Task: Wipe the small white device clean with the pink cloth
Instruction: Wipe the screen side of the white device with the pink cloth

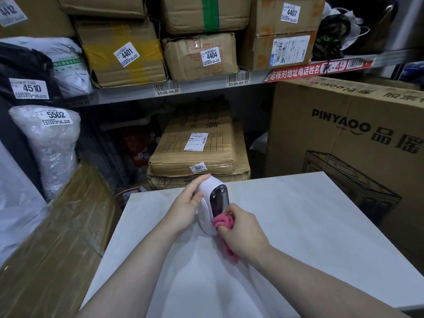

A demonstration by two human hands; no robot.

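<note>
The small white device (207, 208) is an oval body with a dark glossy front panel, standing tilted on the pale grey table (298, 226). My left hand (188, 205) grips its left side and top, thumb along the upper edge. My right hand (241, 232) holds the bunched pink cloth (222, 222) and presses it against the device's lower right side, just below the dark panel. A tail of the cloth hangs down under my right palm onto the table. The device's back is hidden.
Shelves behind the table hold labelled cardboard boxes (202, 56). A large printed carton (348, 138) stands at the right, against the table. A taped brown box (59, 237) leans at the left. A bubble-wrapped parcel (50, 143) stands far left.
</note>
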